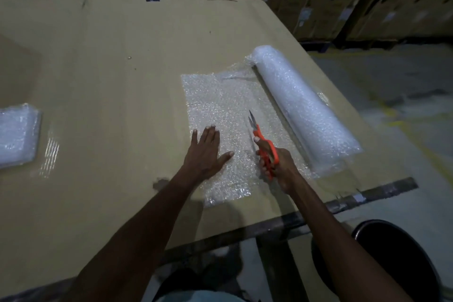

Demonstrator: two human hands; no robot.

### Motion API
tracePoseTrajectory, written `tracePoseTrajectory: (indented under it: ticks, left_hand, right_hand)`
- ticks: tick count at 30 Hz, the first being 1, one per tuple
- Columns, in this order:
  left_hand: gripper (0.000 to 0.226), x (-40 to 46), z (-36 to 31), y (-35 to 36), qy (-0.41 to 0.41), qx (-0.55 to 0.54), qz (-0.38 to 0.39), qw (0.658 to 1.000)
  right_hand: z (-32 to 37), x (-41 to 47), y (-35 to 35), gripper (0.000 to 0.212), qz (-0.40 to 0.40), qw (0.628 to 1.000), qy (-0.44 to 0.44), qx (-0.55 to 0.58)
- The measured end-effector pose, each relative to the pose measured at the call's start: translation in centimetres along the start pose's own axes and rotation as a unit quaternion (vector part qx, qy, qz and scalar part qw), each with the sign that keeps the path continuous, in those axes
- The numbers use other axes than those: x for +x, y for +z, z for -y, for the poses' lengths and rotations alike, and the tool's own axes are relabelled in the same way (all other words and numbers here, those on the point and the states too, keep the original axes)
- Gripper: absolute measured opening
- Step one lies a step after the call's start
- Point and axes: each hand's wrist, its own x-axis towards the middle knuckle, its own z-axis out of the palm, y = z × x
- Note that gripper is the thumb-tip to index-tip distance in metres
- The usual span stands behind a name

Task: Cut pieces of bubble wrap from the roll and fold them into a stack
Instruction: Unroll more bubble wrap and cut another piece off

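A worker's left hand (208, 152), fingers spread flat, pins an unrolled sheet (220, 115) of bubble wrap to a cardboard-covered table (110, 56) while the right hand (274, 164) grips orange scissors (261, 140), blades parted partway up the cut beside the roll (301, 110). A folded stack (17, 135) waits at far left; this piece remains uncut and unfolded.

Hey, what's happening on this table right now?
A person is cutting bubble wrap. The left hand lies flat on the unrolled sheet, holding it down on the cardboard-covered table. The right hand grips orange scissors, blades open and partway up the sheet, alongside the roll. A stack of folded pieces sits at the far left.
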Motion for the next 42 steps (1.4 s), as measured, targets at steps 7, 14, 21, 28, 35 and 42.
tracePoseTrajectory:
  ticks: [7, 14, 21, 28, 35, 42]
  left_hand:
    - [0.097, -5.2, -5.0, 0.9, 0.017, -0.083, 0.023, 0.996]
    - [0.099, -8.3, -7.3, 1.0, 0.038, -0.084, 0.002, 0.996]
    - [0.040, -9.3, -9.1, -0.4, 0.058, -0.026, -0.074, 0.995]
    - [0.028, -9.8, -10.5, -0.6, 0.047, -0.007, -0.128, 0.991]
    - [0.030, -10.7, -10.8, -0.6, 0.017, -0.027, -0.134, 0.990]
    - [0.040, -8.0, -9.9, -1.8, -0.066, -0.114, -0.149, 0.980]
  right_hand:
    - [-3.9, -4.5, -4.0, 0.048, 0.093, 0.995, 0.025, 0.005]
    - [-7.8, -8.9, -7.4, 0.048, 0.079, 0.994, 0.002, -0.069]
    - [-11.7, -11.3, -9.5, 0.054, 0.076, 0.994, 0.033, -0.070]
    - [-12.0, -12.8, -10.0, 0.055, 0.072, 0.990, 0.075, -0.095]
    - [-11.5, -13.2, -9.0, 0.076, 0.080, 0.993, 0.041, -0.075]
    - [-11.3, -12.3, -8.0, 0.074, 0.080, 0.995, 0.027, -0.062]
